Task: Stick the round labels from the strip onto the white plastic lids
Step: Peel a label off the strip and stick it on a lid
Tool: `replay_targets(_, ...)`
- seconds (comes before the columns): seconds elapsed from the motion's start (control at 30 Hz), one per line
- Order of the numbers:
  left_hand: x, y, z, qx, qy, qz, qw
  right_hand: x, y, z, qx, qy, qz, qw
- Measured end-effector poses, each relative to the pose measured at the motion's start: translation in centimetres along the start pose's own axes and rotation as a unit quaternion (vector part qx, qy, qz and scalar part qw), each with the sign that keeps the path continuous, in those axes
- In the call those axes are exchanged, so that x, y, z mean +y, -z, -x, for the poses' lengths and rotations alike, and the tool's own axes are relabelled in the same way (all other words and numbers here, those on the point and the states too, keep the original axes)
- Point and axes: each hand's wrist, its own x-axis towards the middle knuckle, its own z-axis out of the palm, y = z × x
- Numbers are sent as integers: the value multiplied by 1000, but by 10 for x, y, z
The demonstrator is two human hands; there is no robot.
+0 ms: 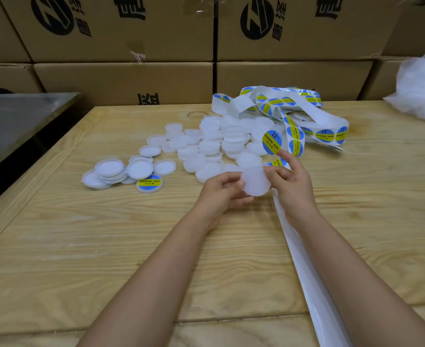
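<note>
Fingers of my left hand [221, 191] curl round the left edge of a round translucent-white plastic lid [256, 182], held above the pale wooden table [106, 234]. My right hand [291, 181] pinches the opposite edge with its thumb. Its index finger is raised, with a round blue-and-yellow label [271, 142] stuck to the tip just above the lid. Beyond my grip lies a heap of plain white lids [214, 141], and the tangled white label strip [294, 113] lies past my right hand. Left of my grip sits one labelled lid [150, 182]. Bare white backing tape [304, 266] runs under my right forearm.
</note>
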Motion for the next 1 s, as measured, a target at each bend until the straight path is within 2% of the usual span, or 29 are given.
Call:
replay_targets(0.17, 3, 1, 0, -13, 38, 55, 998, 2, -5, 2, 5, 21, 25, 999)
replay_targets(0.37, 5, 2, -1, -6, 42, 121, 992, -3, -3, 1, 103, 6, -29, 994)
replay_targets(0.43, 5, 1, -1, 0, 35, 119, 992, -6, -2, 2, 91, -35, -54, 994)
replay_targets(0.53, 5, 0, -1, 9, 29, 118, 993, -7, -1, 3, 29, -95, -55, 994)
replay_targets(0.63, 4, 0, -2, 10, 26, 116, 993, -6, -2, 4, -13, -111, -43, 993)
replay_targets(1.0, 2, 1, -2, -5, 19, 112, 993, -4, -3, 6, 5, -104, 14, 994)
